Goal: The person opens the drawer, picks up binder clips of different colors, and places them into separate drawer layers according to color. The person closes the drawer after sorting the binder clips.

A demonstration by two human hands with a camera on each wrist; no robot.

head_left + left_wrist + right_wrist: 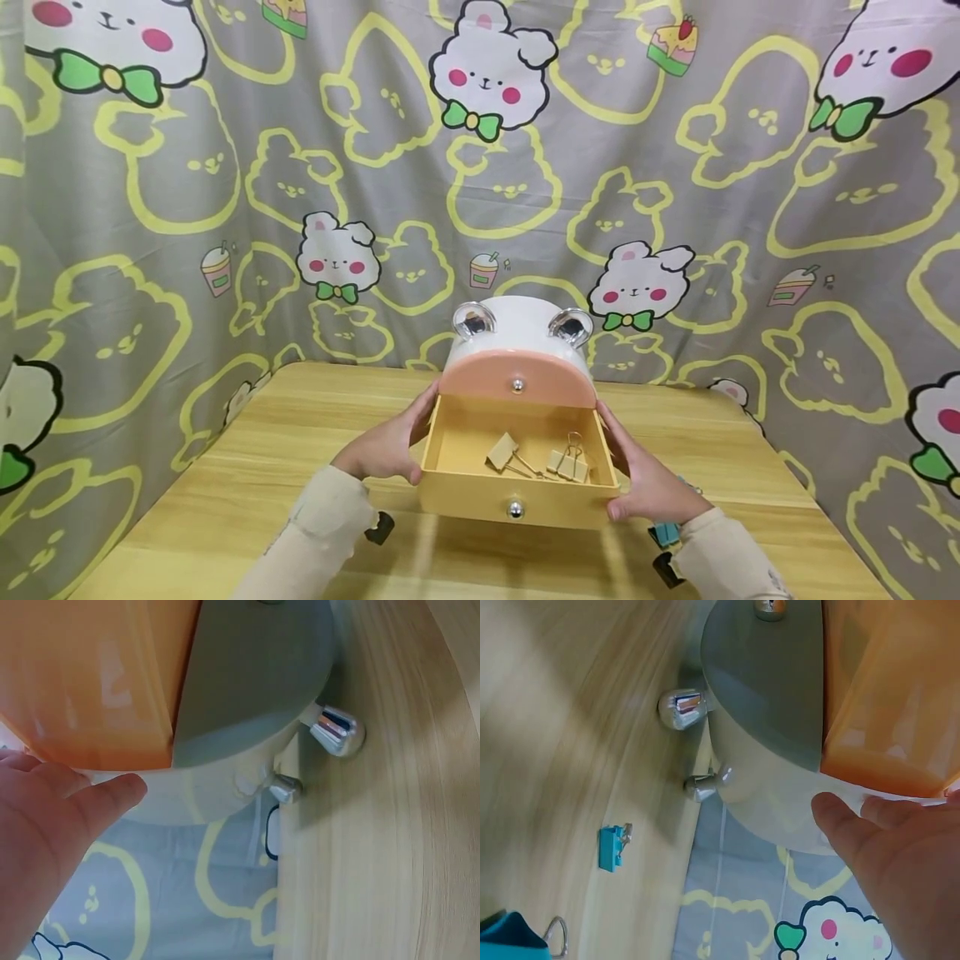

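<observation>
In the head view a small cabinet (525,325) with a white rounded body has a pink upper drawer front (517,375), flush with the body. Its yellow lower drawer (517,500) is pulled out, with two cream binder clips (504,451) (567,465) inside. My left hand (386,446) lies along the drawer's left side, thumb by the front corner. On the other side, my right hand (652,483) is placed likewise. Both wrist views show extended fingers at the cabinet's side, near the orange-looking drawer (97,690) (892,705).
Blue binder clips lie on the wooden table (300,417) near my right wrist, one small clip (610,849) and a larger one (514,941) in the right wrist view. Silver feet (337,731) stick out from the cabinet. A patterned grey curtain (405,192) hangs behind and beside the table.
</observation>
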